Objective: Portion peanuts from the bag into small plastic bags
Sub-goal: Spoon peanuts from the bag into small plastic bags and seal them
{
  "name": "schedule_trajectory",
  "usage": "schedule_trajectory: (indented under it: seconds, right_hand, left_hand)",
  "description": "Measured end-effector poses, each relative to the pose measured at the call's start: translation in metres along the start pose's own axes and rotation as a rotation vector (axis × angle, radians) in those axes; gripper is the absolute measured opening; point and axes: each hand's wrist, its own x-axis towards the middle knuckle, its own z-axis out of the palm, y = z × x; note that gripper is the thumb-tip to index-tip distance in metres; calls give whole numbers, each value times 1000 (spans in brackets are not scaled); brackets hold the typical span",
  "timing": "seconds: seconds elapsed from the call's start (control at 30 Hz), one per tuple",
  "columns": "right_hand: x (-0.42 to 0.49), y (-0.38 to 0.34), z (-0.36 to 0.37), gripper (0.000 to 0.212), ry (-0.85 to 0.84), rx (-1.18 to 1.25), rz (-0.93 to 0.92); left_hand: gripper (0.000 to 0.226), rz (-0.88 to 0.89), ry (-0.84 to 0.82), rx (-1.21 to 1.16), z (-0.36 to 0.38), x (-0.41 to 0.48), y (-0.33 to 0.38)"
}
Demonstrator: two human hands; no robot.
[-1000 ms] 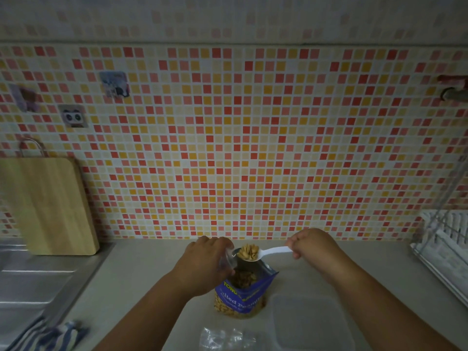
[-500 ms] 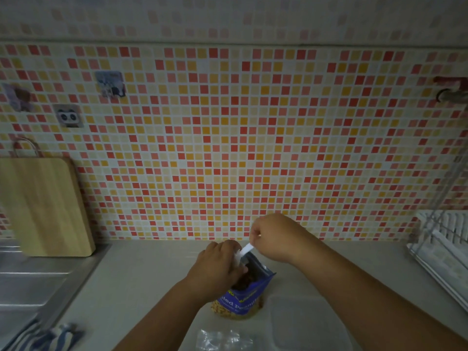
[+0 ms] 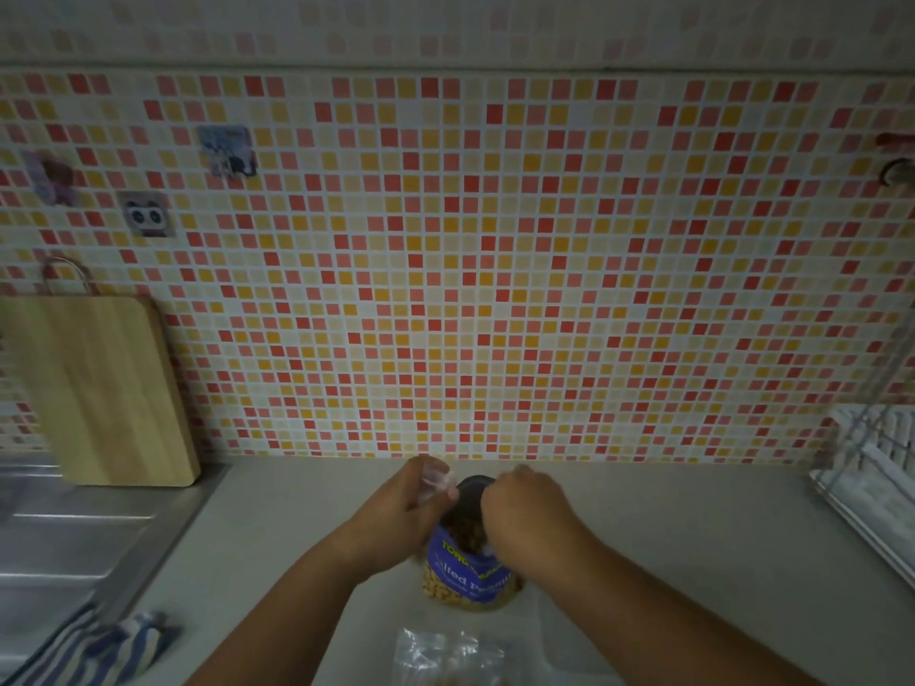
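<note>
Peanut bag upright at 6 o'clock on counter, mouth open | right hand dipped into mouth, grip hidden | left hand pinching small clear bag at 11 o'clock of mouth | cutting board at 9 o'clock

Home kitchen, mosaic tile backsplash, steel sink, wooden cutting board, dish rack
</note>
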Motion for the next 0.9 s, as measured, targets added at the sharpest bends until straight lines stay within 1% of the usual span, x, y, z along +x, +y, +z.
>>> schedule_trajectory:
  seconds: [0.07,0.17,0.23,0.37,0.4,0.47,0.5,0.57,0.6,0.63,0.67,0.7,0.73,0.8,0.9]
  right_hand:
    - [7,-8,15,48,-15,69,36]
    - [22,-13,22,58,-110,439,259]
    - [30,-13,23,60,-139,599,333]
    - [34,-5,25,69,-108,660,354]
    - [37,1,27,65,-85,694,361]
    - [37,15,34,37,-27,750,367]
    - [35,23,37,27,-4,779,370]
    - [37,34,45,21,41,829,354]
    - [40,39,47,25,23,799,334]
    - [42,44,48,30,-54,701,307]
    - [42,47,45,35,-169,580,286]
    - [41,50,42,38,-250,472,277]
    - [38,52,36,40,-302,415,273]
    - [36,59,31,42,-360,313,227]
    - [33,69,28,44,-374,224,214]
  left_hand:
    - [22,-25,-46,-29,3,-3,-2]
    - [23,-41,-43,-46,5,-4,-3]
    - [24,-46,-38,-54,5,-3,-3]
    - [24,-50,-49,-33,4,-2,-6]
    - [23,-50,-51,-31,4,-2,-7]
    - [24,-46,-53,-35,3,-2,-8]
    - [24,-42,-53,-37,2,-2,-8]
    - [24,-28,-30,-25,-1,-2,-7]
    - [24,-21,-10,-10,-2,-2,-7]
    - [24,-15,6,11,-5,-1,-7]
    - [24,-7,18,38,-7,0,-7]
    - [26,4,29,77,-9,1,-8]
    - [28,18,39,127,-11,3,-9]
    - [34,50,45,237,-14,5,-11]
    - [42,96,31,374,-13,6,-11]
